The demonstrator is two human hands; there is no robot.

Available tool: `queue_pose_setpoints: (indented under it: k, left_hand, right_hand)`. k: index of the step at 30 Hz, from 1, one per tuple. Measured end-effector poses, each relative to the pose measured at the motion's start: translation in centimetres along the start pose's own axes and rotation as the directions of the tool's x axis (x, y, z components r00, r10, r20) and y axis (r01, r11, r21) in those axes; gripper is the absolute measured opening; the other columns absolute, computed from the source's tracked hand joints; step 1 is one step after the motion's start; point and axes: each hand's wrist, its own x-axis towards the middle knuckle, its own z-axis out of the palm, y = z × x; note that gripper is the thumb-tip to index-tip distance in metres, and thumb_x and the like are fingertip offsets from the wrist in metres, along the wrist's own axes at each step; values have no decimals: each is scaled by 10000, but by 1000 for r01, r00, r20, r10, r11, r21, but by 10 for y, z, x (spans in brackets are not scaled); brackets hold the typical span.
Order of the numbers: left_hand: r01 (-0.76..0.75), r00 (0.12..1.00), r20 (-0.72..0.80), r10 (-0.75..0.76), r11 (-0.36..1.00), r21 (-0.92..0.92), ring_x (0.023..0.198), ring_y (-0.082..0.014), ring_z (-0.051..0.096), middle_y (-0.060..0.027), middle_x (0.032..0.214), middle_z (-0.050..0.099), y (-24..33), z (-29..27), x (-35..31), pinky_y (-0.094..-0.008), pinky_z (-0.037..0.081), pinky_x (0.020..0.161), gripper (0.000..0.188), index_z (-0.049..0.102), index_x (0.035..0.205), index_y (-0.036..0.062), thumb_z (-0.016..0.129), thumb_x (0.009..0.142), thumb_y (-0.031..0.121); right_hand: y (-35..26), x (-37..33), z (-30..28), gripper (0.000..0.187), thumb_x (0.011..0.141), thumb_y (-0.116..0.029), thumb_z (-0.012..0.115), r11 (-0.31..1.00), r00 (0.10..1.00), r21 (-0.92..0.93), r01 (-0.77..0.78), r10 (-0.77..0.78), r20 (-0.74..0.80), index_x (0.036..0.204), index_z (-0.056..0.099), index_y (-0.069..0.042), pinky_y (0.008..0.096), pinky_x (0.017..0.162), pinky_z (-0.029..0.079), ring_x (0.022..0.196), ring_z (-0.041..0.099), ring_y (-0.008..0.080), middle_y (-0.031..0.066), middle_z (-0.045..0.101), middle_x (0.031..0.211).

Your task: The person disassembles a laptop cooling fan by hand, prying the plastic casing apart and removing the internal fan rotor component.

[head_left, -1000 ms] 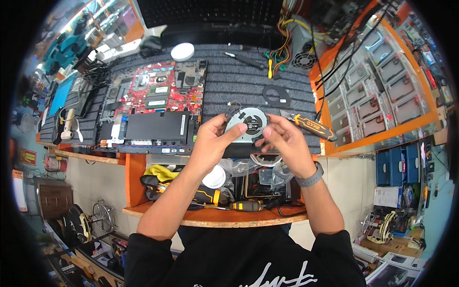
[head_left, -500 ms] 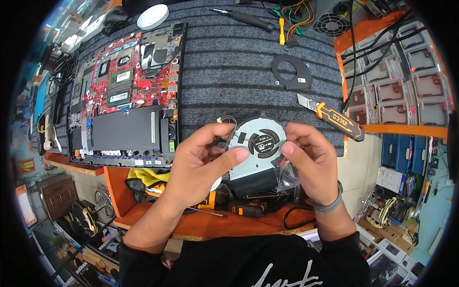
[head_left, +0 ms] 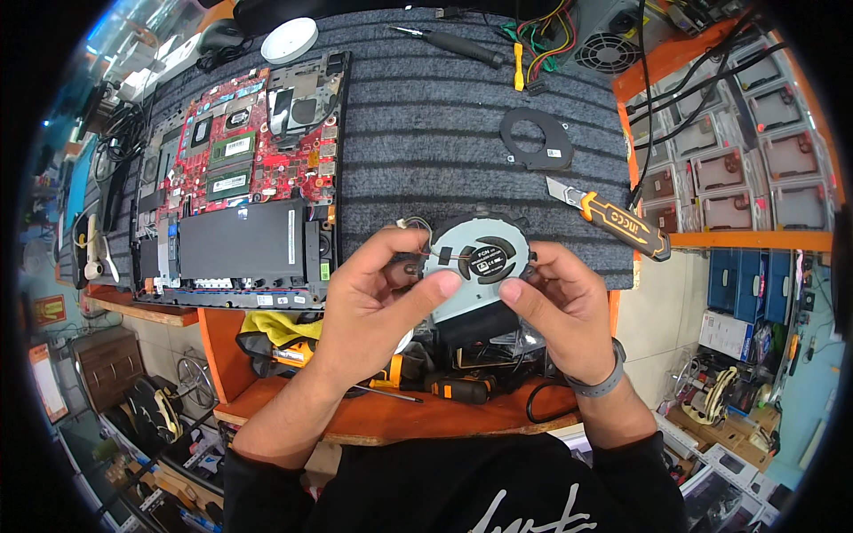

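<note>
A laptop cooling fan (head_left: 455,306), pale-faced with a black hub label and a black strip along its near edge, is held up at the near edge of the mat. My left hand (head_left: 378,302) grips its left side, thumb on the face. On the other side my right hand (head_left: 560,306) pinches it, thumb pressed near the vents. A thin cable with a small white connector (head_left: 410,222) loops out by my left fingers. To the left lies an opened laptop base (head_left: 235,178) with a red board and a black battery (head_left: 242,242).
On the striped grey mat (head_left: 418,133) lie a black fan cover (head_left: 536,140), an orange-and-black utility knife (head_left: 613,218), a screwdriver (head_left: 453,44) and a white round lid (head_left: 290,41). Clear part boxes (head_left: 720,169) stand right. Tools fill the orange shelf (head_left: 355,426) below.
My right hand has moved slightly left, and its thumb now lies further in on the fan's face. The fan stays in both hands; the whole view has shifted a little.
</note>
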Motion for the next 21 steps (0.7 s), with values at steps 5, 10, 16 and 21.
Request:
queue_pose_setpoints:
  k: [5,10,16,21]
  left_hand:
    - [-119,991,-3,131,914,388,988,-156,644,-82,1108,621,17,5,5,-288,553,833,578,512,1369,27,767,851,56]
    - [-454,882,245,403,584,673,865,-192,655,-105,983,667,16,-3,6,-304,545,738,450,655,1195,26,768,759,8]
    - [-463,853,250,458,446,766,758,-218,687,-71,902,674,11,1,5,-313,559,617,335,668,1056,50,788,744,26]
    - [-365,916,188,353,545,755,712,-204,688,-75,887,669,9,1,5,-313,565,615,292,641,1029,55,789,777,68]
  right_hand:
    - [0,-2,-2,219,891,-41,706,907,975,-381,180,-215,-50,1093,644,15,247,684,499,762,626,108,57,653,894]
    - [-16,-1,6,236,802,-8,709,676,925,-652,343,-365,107,1033,666,-9,304,661,521,717,648,213,112,642,864]
    - [-11,-2,11,365,782,-23,752,593,900,-741,314,-435,33,1126,631,-40,327,720,538,801,660,237,102,652,926]
    - [-11,-1,12,299,785,-41,768,609,917,-750,260,-398,-5,1060,651,-42,319,678,534,755,660,231,100,649,883]
